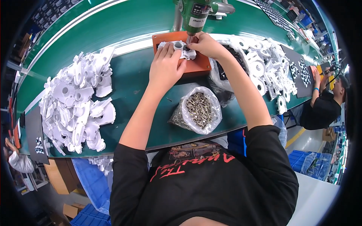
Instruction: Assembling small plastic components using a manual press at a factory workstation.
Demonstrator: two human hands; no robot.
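My left hand [166, 67] rests over a white plastic part [189, 55], its fingers and thumb gripping the near-left side. The part sits on an orange fixture block [201, 64] on the green bench. My right hand [206, 46] is at the part's far right, fingertips pinched beside the metal tip of a green machine head [194, 17] that comes down over the part. Something small and dark shows at those fingertips, but I cannot make out what it is. A clear bag of screws [200, 109] stands open between my forearms.
White plastic parts lie heaped at the left [77, 100] and at the right [260, 66]. A clear bag of black pieces [234, 60] stands beside my right forearm. One loose screw [169, 99] lies on the bench. Another person [320, 98] works at the far right.
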